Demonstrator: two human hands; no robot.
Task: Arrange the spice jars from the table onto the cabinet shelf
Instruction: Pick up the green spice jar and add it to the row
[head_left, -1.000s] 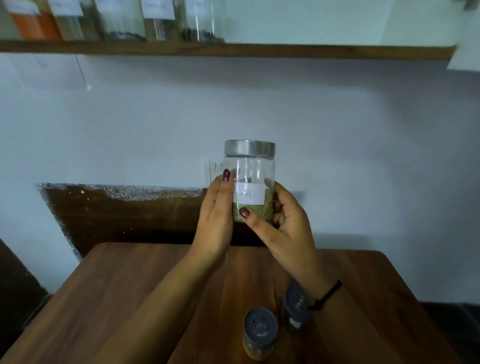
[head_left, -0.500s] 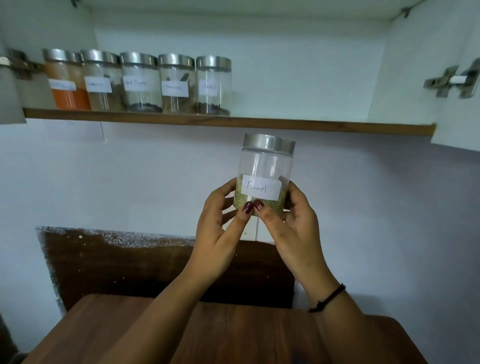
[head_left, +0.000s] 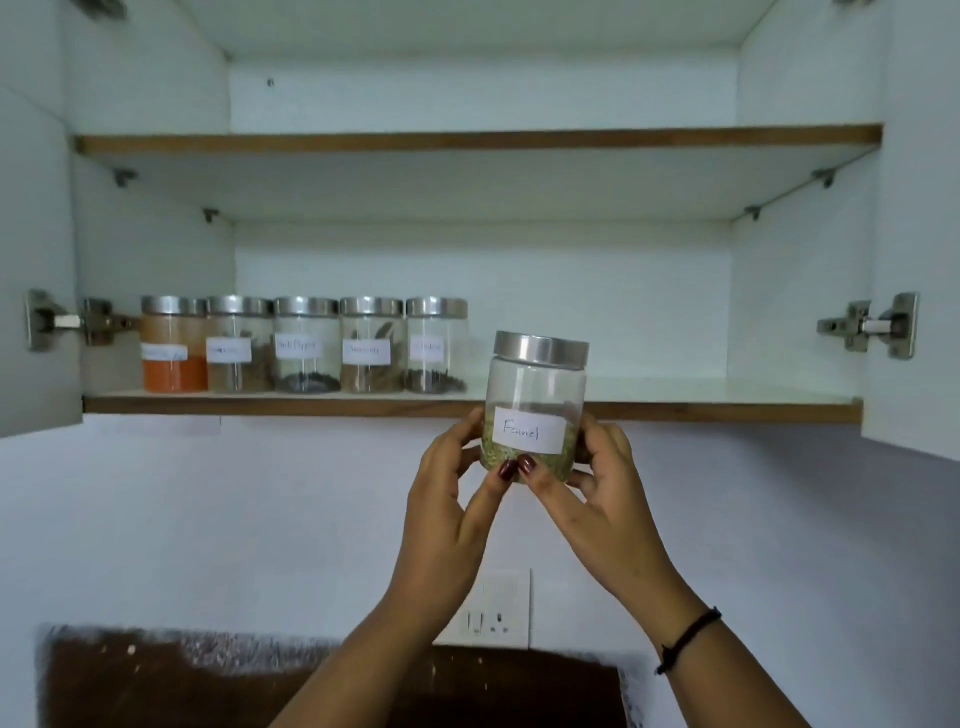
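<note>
The fennel jar (head_left: 535, 405) is held up in the air with its long axis close to vertical: lid on top, base down, the top leaning slightly to the right. Its white paper label, handwritten "Fennel", faces the camera. The jar is a clear, round-walled cylinder with a brushed metal lid, and greenish seeds fill only its lowest part.

Both hands hold it low down. The left hand (head_left: 447, 499) has a narrow grip, with thumb and fingertips pinching the base from the left. The right hand (head_left: 597, 493) grips the base from the right, its fingers curled behind the glass and its thumb at the front. The two thumbs nearly meet under the label.

The jar hangs in front of the brown wood front edge of the lower shelf (head_left: 260, 405). Its lid is above that edge and its base is below it.

On the shelf's smooth white top, a row of five jars (head_left: 306, 345) of the same shape stands upright and close together at the left. Each has a label, and the leftmost holds orange powder. To the right of the row the shelf surface runs bare to the cabinet's side wall.

The upper shelf (head_left: 467, 139) is well above the lids. Metal hinges (head_left: 872, 325) sit at both open sides.
</note>
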